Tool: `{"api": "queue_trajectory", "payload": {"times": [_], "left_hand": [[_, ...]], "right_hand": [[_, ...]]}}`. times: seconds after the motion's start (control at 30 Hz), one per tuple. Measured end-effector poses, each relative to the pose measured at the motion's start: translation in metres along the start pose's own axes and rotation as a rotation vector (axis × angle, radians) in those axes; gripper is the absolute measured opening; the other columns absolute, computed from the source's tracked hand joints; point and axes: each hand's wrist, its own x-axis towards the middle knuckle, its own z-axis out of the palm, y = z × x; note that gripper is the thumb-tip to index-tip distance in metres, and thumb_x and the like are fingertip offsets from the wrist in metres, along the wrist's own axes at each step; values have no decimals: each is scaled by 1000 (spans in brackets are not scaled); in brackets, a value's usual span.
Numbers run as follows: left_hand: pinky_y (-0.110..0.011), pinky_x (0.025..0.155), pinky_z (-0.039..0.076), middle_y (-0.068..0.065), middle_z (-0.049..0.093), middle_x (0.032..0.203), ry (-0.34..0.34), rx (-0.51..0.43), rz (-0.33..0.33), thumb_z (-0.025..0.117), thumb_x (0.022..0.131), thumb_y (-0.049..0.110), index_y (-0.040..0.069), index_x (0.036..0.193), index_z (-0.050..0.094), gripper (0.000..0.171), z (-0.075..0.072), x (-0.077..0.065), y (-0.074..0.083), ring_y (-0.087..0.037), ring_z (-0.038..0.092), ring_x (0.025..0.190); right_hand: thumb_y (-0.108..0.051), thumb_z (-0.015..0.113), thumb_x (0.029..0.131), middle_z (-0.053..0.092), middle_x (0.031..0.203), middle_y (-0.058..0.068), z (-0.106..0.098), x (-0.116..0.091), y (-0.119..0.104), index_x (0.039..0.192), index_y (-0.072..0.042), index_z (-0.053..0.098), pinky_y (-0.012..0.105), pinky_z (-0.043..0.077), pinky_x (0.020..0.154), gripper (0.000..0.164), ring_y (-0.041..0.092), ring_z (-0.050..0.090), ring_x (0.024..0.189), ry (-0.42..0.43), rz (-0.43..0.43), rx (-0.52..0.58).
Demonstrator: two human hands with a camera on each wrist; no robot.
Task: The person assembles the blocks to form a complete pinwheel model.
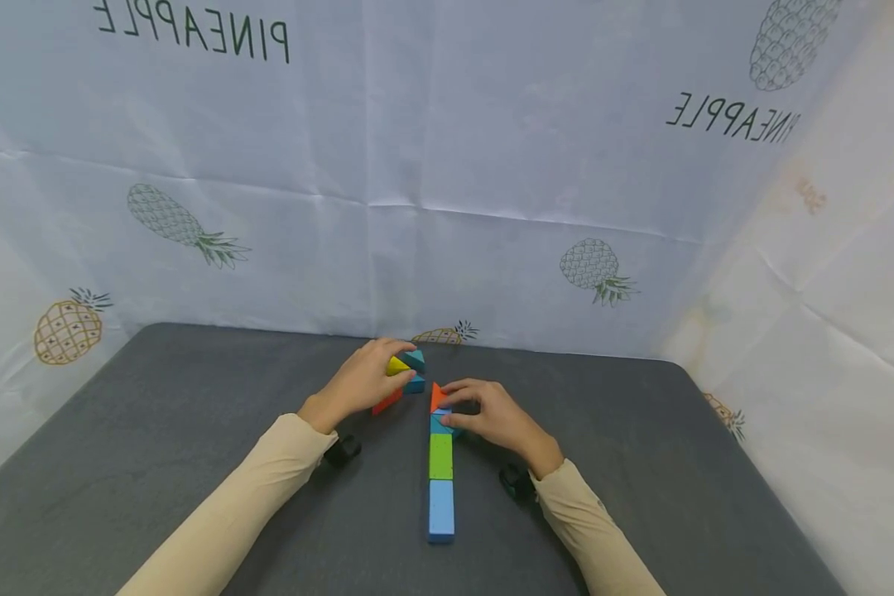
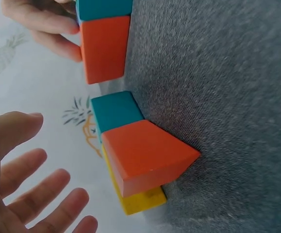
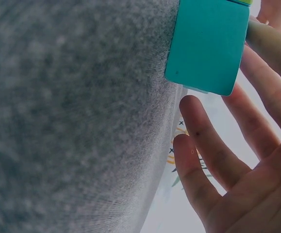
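While orange triangle (image 1: 436, 398) touches right grip (image 1: 496, 414), yellow block (image 1: 397, 366) beside left grip (image 1: 359, 379).

Dark grey table (image 1: 618, 439) with rounded far corners, 2 bunches of toy blocks on it. Middle row, near to far: light blue block (image 1: 441, 507), lime green block (image 1: 440, 456), some teal and blue, then orange triangular block (image 1: 436, 397). Left of that: orange, yellow, teal cluster (image 2: 147, 150).
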Motion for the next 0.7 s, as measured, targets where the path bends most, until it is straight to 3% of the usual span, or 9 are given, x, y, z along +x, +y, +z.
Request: {"api": "queue_trajectory", "payload": {"times": [0.7], "left_hand": [[-54, 108, 42, -17, 52, 145, -88, 25, -104, 62, 99, 27, 5, 140, 55, 47, 13, 28, -9, -36, 48, 134]], "right_hand": [[-26, 72, 92, 62, 136, 9, -1, 0, 1, 113, -14, 76, 51, 47, 104, 25, 30, 54, 131, 1, -6, -1]]}}
